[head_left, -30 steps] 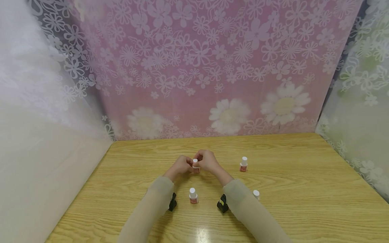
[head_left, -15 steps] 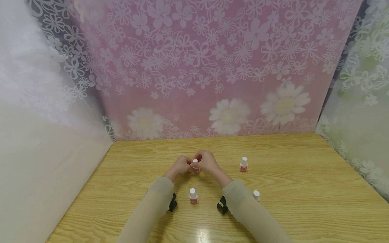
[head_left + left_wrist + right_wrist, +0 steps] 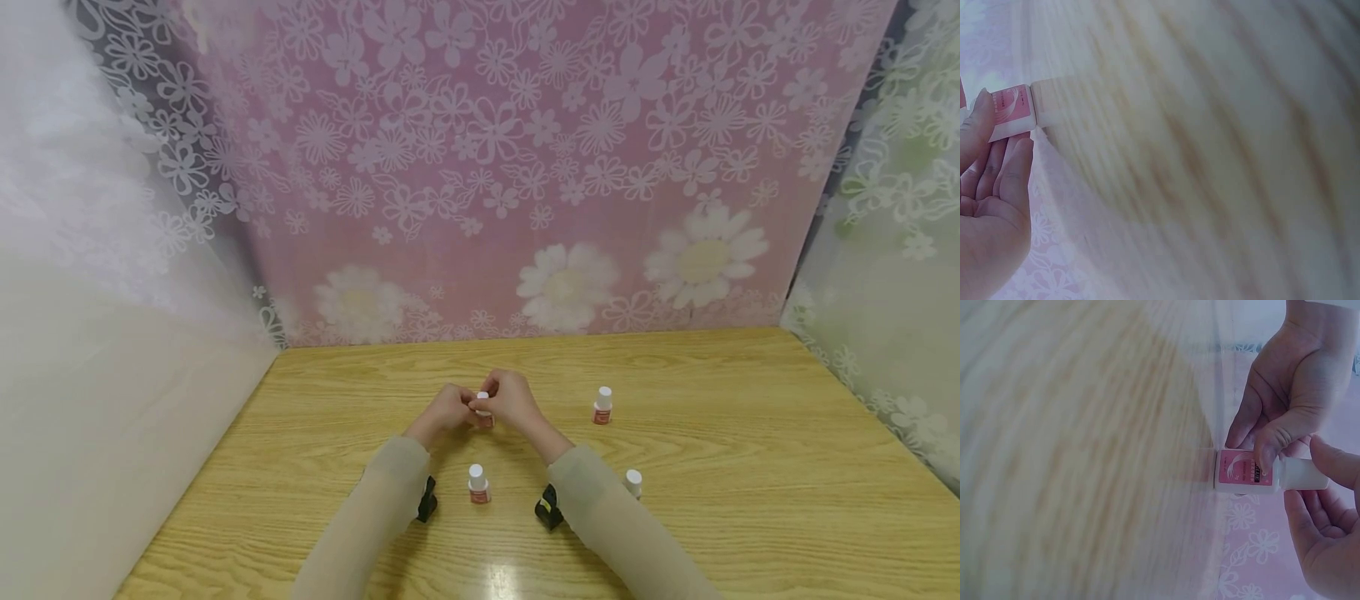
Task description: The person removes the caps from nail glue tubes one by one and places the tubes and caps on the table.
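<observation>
A small white glue bottle with a pink-red label (image 3: 1239,467) stands upright, its base on the wooden table. My left hand (image 3: 447,407) holds the bottle's body from the left side; its thumb (image 3: 1266,453) presses on the label. My right hand (image 3: 512,398) pinches the white cap (image 3: 1305,474) between thumb and fingers, and the cap is on the bottle. In the left wrist view, the left hand (image 3: 997,219) is beside the label, while the cap end lies mostly out of frame. From the head view, fingers cover much of the bottle.
Three similar bottles stand on the table (image 3: 750,467): one (image 3: 478,485) between the forearms, one (image 3: 602,407) at right, and one (image 3: 633,482) partly hidden by the right sleeve. Black wrist devices (image 3: 549,508) hang under both sleeves. A pink floral sheet (image 3: 487,167) rises behind.
My right thumb has shifted a little to the left across the cap. Left hand, held bottle and the other bottles stay in place.
</observation>
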Motion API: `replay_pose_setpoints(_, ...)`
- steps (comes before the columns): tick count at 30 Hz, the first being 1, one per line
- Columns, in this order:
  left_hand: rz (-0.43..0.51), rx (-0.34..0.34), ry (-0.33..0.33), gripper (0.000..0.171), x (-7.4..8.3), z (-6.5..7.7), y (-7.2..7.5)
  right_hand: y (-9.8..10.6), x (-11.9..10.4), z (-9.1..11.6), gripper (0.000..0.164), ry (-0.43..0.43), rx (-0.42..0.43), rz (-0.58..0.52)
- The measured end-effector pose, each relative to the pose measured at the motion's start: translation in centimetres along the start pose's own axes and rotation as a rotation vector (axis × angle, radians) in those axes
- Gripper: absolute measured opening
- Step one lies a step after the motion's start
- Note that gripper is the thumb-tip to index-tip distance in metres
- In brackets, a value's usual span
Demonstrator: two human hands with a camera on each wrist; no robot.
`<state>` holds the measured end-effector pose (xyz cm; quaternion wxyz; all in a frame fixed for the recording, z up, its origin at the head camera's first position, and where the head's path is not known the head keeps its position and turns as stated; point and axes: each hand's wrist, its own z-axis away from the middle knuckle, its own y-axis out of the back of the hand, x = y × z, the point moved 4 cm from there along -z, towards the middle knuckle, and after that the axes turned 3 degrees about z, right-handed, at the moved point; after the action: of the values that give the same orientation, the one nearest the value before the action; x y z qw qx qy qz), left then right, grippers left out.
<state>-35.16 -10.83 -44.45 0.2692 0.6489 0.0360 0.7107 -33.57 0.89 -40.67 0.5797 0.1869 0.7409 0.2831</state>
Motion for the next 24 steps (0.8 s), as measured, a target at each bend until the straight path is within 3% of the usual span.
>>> replay_pose_setpoints(24, 0.007, 0.035, 0.03, 0.01, 0.11, 0.16, 0.05, 0.47, -0.22, 0.32, 0.012, -0.001, -0.032, -0.011)
